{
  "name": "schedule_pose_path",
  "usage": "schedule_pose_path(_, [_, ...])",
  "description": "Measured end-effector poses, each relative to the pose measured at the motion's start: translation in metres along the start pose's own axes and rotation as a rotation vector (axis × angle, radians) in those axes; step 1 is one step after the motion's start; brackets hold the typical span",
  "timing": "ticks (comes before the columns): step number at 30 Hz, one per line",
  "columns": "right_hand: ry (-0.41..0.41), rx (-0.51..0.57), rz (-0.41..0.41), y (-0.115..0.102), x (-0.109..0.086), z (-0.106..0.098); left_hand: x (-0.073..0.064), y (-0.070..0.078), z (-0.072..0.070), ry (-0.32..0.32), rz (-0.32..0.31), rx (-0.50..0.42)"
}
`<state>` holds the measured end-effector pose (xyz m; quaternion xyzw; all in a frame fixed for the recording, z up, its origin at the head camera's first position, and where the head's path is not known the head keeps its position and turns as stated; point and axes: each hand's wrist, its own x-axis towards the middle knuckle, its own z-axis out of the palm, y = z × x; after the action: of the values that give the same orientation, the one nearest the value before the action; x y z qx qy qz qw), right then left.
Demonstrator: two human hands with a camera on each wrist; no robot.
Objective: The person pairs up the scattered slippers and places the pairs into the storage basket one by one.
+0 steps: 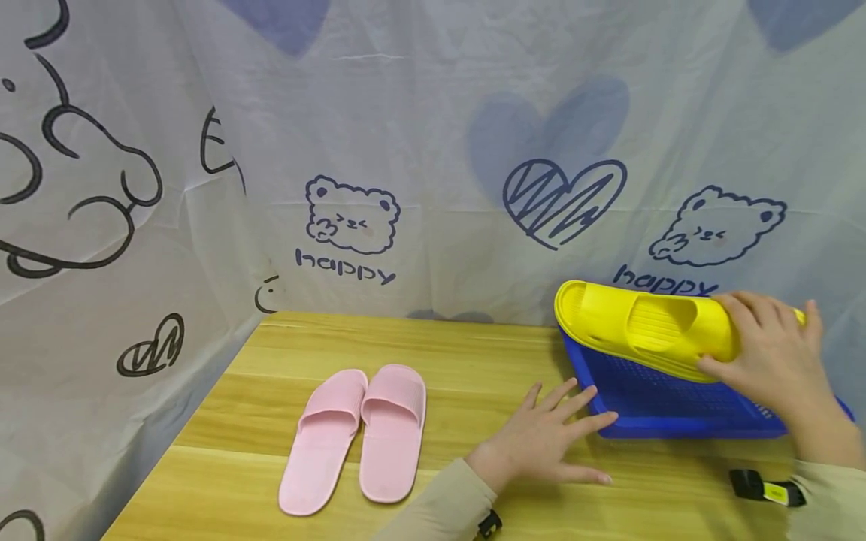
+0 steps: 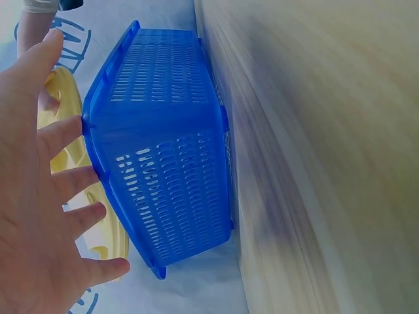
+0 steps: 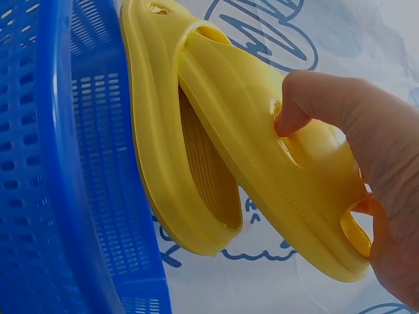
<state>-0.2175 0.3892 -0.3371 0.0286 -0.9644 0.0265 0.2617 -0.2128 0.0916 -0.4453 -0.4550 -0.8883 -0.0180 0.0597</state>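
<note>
My right hand (image 1: 774,349) grips a yellow slipper (image 3: 249,104) by its toe end. A second yellow slipper (image 3: 157,118) lies against it, on the basket side, in the right wrist view. The pair lies across the top of a blue plastic basket (image 1: 676,428), heels to the left; in the head view they overlap and look like one. My left hand (image 1: 544,439) is spread with straight fingers. Its fingertips (image 2: 88,175) are right at the basket's near left rim, and the hand holds nothing.
A pair of pink slippers, a left one (image 1: 321,443) and a right one (image 1: 392,436), lies side by side on the wooden table (image 1: 223,406), left of my left hand. A pale printed cloth (image 1: 433,150) hangs behind the table and along its left side.
</note>
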Motion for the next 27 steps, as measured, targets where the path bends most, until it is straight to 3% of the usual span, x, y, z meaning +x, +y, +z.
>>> schedule_pose_path(27, [-0.027,-0.034,-0.053,0.019,0.004,-0.003,0.0,-0.002,0.001,0.008,0.023,0.011])
